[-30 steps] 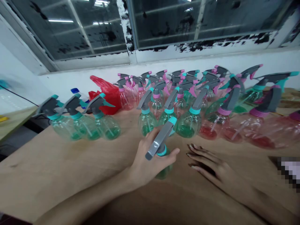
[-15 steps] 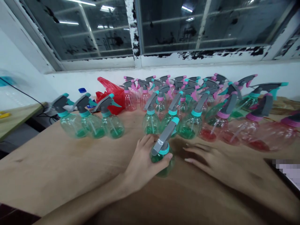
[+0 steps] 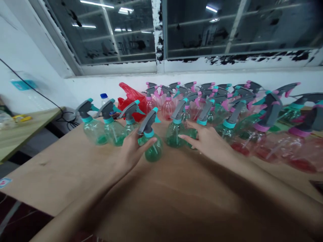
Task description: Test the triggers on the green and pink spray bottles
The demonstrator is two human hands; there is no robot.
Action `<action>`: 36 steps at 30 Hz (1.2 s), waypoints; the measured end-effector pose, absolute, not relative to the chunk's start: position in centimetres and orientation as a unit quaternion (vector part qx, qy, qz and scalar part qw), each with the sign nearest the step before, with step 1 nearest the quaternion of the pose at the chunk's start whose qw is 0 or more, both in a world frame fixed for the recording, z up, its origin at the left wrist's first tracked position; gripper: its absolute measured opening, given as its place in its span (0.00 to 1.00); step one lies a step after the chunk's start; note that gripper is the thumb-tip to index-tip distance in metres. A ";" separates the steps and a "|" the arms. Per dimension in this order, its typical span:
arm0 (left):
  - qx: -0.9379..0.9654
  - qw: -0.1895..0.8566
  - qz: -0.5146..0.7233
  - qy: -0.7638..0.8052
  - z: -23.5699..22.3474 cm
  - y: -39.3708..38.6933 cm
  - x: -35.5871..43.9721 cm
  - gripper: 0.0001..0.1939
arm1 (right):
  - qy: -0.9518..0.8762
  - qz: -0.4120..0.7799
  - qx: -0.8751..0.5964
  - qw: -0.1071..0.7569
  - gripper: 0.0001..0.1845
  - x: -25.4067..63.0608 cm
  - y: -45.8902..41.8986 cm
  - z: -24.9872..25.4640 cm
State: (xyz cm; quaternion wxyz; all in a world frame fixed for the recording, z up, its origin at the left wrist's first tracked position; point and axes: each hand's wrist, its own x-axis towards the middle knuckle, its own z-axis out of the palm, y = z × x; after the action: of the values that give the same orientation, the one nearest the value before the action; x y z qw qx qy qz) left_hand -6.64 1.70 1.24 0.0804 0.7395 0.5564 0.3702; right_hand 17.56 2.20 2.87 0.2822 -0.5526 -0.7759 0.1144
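My left hand (image 3: pixel 132 148) is wrapped round a spray bottle (image 3: pixel 153 149) with a clear green body, a turquoise collar and a grey trigger head. It stands upright, to the right of three similar green spray bottles (image 3: pixel 97 132). My right hand (image 3: pixel 208 139) is open, thumb and fingers apart, in front of another green spray bottle (image 3: pixel 202 117). Whether it touches that bottle I cannot tell, as the hand covers much of the body. Left of its fingertips stands one more green spray bottle (image 3: pixel 174 134).
Several pink spray bottles (image 3: pixel 270 148) stand at the right, and a crowded group of pink and green ones lines the wall. A red plastic bag (image 3: pixel 130 97) and a blue-capped bottle (image 3: pixel 104 96) are behind. A side table (image 3: pixel 37 126) with a cable stands left.
My left hand has carried its green spray bottle leftward and away from me, beside the group of three. My right hand has reached forward to the row of green bottles. The view has shifted left.
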 end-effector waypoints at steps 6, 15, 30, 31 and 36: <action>0.749 0.102 0.380 0.533 1.0 3.8 -6.6 0.17 | -0.735 0.181 -0.591 0.279 0.44 15.6 4.2 2.4; 0.759 0.099 0.363 0.531 1.3 5.6 -6.1 0.15 | -0.731 0.226 -0.579 0.283 0.43 14.5 6.2 1.8; 0.751 0.098 0.391 0.523 0.9 6.4 -6.0 0.19 | -0.788 0.122 -0.562 0.219 0.42 14.6 6.2 2.2; 0.751 0.099 0.393 0.521 0.9 6.0 -6.0 0.20 | -0.790 0.114 -0.562 0.216 0.43 14.6 6.0 2.2; 0.739 0.090 0.407 0.529 0.6 3.2 -6.4 0.25 | -0.802 0.084 -0.555 0.203 0.44 14.8 4.5 2.1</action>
State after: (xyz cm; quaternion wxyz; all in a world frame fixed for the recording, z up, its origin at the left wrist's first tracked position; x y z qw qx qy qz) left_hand -6.42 3.20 0.64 0.0905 0.7394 0.5288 0.4067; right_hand 14.78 4.53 2.10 0.2033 -0.5550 -0.8022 0.0842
